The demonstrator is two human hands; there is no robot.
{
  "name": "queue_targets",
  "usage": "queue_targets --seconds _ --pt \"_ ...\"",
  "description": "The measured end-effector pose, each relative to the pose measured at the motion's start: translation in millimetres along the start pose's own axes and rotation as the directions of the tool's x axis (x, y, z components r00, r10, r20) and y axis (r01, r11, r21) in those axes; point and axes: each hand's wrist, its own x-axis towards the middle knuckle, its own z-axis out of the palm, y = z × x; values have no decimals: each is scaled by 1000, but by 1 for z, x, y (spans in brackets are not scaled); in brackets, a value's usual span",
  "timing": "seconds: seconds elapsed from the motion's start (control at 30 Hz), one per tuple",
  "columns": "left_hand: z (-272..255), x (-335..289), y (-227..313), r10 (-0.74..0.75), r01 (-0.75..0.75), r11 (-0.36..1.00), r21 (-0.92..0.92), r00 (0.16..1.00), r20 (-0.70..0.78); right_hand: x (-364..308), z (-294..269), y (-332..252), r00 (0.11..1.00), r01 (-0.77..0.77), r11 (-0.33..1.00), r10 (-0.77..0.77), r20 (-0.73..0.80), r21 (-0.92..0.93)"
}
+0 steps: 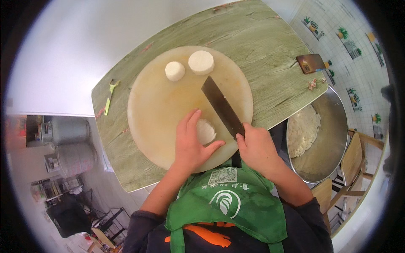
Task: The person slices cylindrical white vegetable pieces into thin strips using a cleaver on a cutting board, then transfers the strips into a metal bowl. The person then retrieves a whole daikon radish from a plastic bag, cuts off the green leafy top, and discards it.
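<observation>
On the board (156, 109), the nearest white piece (206, 132) is flanked by the left hand (190, 144), fingers and thumb spread; whether it is touched cannot be told. The knife (223, 109) is gripped by the right hand (258, 146), fingers closed.

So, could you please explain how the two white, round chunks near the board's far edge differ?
The larger white, round chunk is clearly wider than the smaller chunk. The larger sits right, near the tip of the dark, broad-bladed knife; the smaller sits left, slightly lower in view. Both rest on the round, pale board.
</observation>
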Motion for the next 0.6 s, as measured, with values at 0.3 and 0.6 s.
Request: queue_targets --seconds 0.3,0.6 --pt "-2 -26 -14 -35 35 999 -16 999 -6 -8 -9 -7 990 137 990 -136 41 -12" --pt "3 -32 -12 -79 66 990 -124 991 -107 -30 -34 -23 975 179 980 -165 146 -87"
